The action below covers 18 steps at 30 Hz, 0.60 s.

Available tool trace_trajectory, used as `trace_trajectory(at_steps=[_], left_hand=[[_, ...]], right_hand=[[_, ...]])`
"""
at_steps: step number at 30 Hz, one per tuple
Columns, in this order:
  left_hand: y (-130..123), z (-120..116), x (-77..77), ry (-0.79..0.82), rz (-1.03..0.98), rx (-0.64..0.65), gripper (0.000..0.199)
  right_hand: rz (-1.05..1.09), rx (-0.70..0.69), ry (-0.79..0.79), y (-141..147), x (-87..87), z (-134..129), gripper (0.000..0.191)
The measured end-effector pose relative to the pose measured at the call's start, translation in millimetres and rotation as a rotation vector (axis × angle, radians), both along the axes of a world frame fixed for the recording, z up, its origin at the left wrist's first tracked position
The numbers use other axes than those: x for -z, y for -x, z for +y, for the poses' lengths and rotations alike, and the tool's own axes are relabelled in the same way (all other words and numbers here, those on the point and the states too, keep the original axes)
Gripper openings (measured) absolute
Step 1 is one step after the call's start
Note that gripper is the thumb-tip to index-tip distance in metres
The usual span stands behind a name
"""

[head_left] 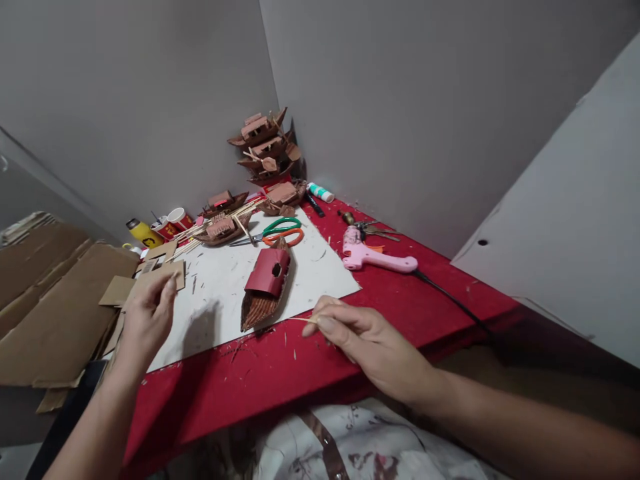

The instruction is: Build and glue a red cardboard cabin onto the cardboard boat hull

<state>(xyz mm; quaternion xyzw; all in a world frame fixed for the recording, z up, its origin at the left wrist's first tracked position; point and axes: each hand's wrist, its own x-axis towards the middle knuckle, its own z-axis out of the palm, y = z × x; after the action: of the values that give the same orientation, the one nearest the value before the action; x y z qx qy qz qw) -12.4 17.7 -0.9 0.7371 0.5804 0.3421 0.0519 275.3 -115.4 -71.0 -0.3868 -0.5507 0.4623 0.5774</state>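
My right hand [357, 333] pinches a thin wooden stick [300, 319], its tip pointing left just over the near edge of the white sheet [315, 267]. To the left, my left hand [150, 303] hovers above the sheet with thumb and forefinger pressed together; whatever they hold, if anything, is too small to make out. Between both hands rests a model boat [261, 303] with a brown ribbed hull and a red curved roof [265, 272] that has a dark hole in its side. Neither hand touches the boat.
Scissors [283, 230] with green and orange handles lie behind the boat. A pink glue gun [380, 259] trails a black cord at right. Several finished boats [260, 130] are stacked in the corner. Cardboard [55, 313], a yellow bottle [143, 233] and paper cups [179, 219] stand left.
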Motion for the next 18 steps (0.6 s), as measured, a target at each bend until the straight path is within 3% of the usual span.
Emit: trace_trajectory(at_steps=[3, 5, 8, 10, 13, 18], left_hand=[[-21, -8, -3.5, -0.142, 0.145, 0.017, 0.042], [-43, -37, -3.1, 0.051, 0.073, 0.139, 0.033], [-75, -91, 4.7, 0.445, -0.064, 0.518, 0.034], [-88, -116, 13.6, 0.513, -0.142, 0.620, 0.033], [-92, -129, 28.0, 0.500, -0.224, 0.670, 0.034], [-81, -134, 46.2, 0.498, -0.306, 0.654, 0.034]], right_hand=[[-0.052, 0.015, -0.039, 3, 0.8, 0, 0.036], [-0.083, -0.023, -0.052, 4, 2.4, -2, 0.033], [-0.114, -0.136, -0.085, 7, 2.8, -8, 0.030], [-0.105, -0.200, -0.103, 10, 2.6, -11, 0.032], [-0.054, -0.255, -0.065, 16, 5.9, -16, 0.033], [0.119, -0.375, 0.267, 26, 15.6, -27, 0.040]])
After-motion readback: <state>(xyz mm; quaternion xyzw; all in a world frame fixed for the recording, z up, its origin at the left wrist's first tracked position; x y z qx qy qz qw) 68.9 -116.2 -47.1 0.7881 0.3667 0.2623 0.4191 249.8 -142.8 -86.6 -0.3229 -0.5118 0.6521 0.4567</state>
